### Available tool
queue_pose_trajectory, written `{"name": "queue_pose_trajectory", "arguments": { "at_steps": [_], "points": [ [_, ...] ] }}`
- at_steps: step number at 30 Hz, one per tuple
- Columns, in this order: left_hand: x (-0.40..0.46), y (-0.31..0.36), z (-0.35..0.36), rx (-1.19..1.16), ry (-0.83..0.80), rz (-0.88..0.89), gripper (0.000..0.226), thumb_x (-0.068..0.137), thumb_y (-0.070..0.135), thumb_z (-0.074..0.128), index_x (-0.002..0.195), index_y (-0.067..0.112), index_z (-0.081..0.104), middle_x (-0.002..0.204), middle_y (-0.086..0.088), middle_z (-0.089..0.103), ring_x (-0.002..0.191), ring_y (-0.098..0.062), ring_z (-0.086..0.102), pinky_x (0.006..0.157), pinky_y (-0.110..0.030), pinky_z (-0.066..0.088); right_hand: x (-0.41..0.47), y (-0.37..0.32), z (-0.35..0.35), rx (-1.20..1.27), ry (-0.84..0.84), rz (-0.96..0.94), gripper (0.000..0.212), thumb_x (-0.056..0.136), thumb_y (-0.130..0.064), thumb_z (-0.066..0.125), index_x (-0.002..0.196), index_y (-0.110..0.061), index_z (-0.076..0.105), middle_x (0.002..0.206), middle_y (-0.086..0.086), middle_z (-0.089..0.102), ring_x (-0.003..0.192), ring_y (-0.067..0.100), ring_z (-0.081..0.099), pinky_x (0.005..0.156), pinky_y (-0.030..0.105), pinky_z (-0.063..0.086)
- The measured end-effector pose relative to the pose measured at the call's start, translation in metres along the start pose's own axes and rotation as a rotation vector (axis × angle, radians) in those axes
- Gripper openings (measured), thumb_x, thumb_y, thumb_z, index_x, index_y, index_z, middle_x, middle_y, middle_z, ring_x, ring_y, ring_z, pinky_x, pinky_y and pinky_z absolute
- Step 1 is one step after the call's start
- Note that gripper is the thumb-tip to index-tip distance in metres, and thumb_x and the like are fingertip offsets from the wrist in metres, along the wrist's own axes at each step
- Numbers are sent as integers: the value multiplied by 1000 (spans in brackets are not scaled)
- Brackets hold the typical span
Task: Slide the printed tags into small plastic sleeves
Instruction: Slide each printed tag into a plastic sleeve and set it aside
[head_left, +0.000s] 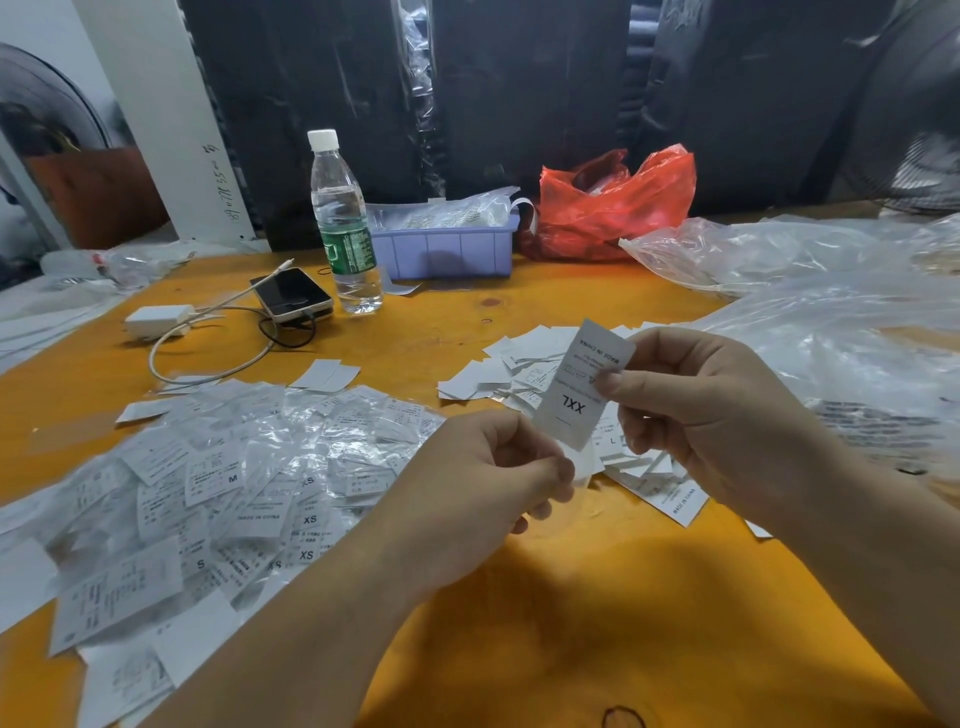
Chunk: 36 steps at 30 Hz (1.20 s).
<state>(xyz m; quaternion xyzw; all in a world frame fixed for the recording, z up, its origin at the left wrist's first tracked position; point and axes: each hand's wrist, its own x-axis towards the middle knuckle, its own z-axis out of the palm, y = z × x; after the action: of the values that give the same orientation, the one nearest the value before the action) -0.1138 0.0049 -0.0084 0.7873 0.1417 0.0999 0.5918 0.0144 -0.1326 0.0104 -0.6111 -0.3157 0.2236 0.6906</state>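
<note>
My right hand (696, 410) pinches a white printed tag (576, 395) marked XXL between thumb and fingers, held above the orange table (441, 332). My left hand (493, 483) is curled just below the tag's lower end, pinching a small clear plastic sleeve (584, 480) that is hard to make out. A heap of tags in sleeves (223, 493) covers the table on the left. Loose bare tags (514, 371) lie in a pile behind and under my hands.
A water bottle (345, 223), a phone (292, 293) with charger (156, 319) and cables sit at the back left. A lilac tray (447, 252) and a red plastic bag (613, 208) stand behind. Large clear plastic bags (831, 322) spread over the right side.
</note>
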Motion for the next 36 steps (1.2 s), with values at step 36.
{"name": "queue_pose_trajectory", "arguments": {
  "at_steps": [36],
  "points": [
    [-2,2,0,5,-79,8,8,91,17,64,86,14,69,67,6,67,58,-7,54,60,-20,48,3,-2,-6,19,-52,-41,18,65,-16,72,82,-13,78,72,5,70,51,13,50,47,21,46]
  ]
}}
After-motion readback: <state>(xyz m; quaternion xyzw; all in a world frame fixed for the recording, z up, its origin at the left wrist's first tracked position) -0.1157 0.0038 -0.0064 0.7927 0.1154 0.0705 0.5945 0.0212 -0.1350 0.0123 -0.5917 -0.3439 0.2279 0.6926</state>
